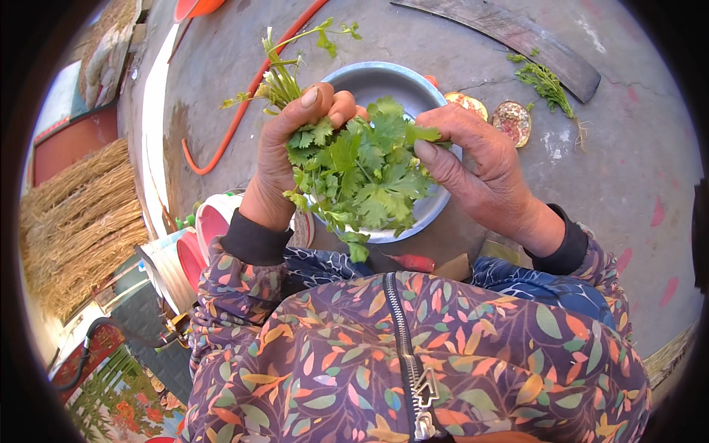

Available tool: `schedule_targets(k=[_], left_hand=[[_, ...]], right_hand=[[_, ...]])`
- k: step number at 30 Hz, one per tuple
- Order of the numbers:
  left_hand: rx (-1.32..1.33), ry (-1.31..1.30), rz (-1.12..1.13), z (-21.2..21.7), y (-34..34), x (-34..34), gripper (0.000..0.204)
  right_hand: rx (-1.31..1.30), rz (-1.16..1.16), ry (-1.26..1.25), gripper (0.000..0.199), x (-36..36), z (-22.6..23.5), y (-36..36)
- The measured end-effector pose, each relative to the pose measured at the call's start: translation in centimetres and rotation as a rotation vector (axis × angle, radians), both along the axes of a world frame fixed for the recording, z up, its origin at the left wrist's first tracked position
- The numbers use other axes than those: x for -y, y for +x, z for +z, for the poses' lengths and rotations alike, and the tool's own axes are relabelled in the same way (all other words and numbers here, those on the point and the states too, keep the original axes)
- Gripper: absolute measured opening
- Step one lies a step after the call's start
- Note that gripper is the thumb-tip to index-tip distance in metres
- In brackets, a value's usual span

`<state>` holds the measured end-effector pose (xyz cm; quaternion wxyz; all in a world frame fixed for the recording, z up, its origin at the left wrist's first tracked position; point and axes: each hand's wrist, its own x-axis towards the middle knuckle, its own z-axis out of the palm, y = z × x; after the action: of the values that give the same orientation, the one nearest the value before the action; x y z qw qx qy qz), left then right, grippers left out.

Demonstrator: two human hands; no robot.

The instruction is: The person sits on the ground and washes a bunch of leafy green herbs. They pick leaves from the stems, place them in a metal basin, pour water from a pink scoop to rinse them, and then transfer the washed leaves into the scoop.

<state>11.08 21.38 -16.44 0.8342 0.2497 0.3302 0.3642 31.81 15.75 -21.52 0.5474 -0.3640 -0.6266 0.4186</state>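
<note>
In my left hand (pixel 301 140) is a bunch of cilantro-like greens (pixel 362 173), the fingers closed round it. Pale stems (pixel 279 81) stick out beyond my left thumb, and broad leaves hang between my hands. The thumb and forefinger of my right hand (pixel 484 166) pinch a leaf at the bunch's right side. Directly beneath the greens stands a round grey basin (pixel 388 74) with a bluish rim; the leaves hide most of its inside.
An orange hose (pixel 244 111) curves across the concrete at the left. Right of the basin lie two round speckled pieces (pixel 511 123), a rooted green plant (pixel 546 83) and a dark plank (pixel 517 37). Buckets (pixel 173 269) stand by my left arm. A red object (pixel 413 262) lies near my knees.
</note>
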Motion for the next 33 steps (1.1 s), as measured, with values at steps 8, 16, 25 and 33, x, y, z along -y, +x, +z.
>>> schedule_targets(k=[8,16,25,33], left_hand=[[-0.082,-0.105,-0.131,-0.3,-0.8,-0.4,0.016],[-0.17,0.069,-0.238,0.5,-0.8,-0.4,0.018],[-0.326,0.153,-0.285,0.5,-0.1,0.3,0.016],[-0.296,0.132,-0.271,0.4,0.6,0.2,0.016]], right_hand=[[-0.087,-0.047,-0.168,0.01,-0.4,0.1,1.7],[-0.416,0.159,-0.604,0.017,-0.4,0.8,2.6],[-0.946,0.437,-0.816,0.018,-0.4,0.7,2.0],[-0.919,0.477,-0.914,0.015,0.1,0.1,2.3]])
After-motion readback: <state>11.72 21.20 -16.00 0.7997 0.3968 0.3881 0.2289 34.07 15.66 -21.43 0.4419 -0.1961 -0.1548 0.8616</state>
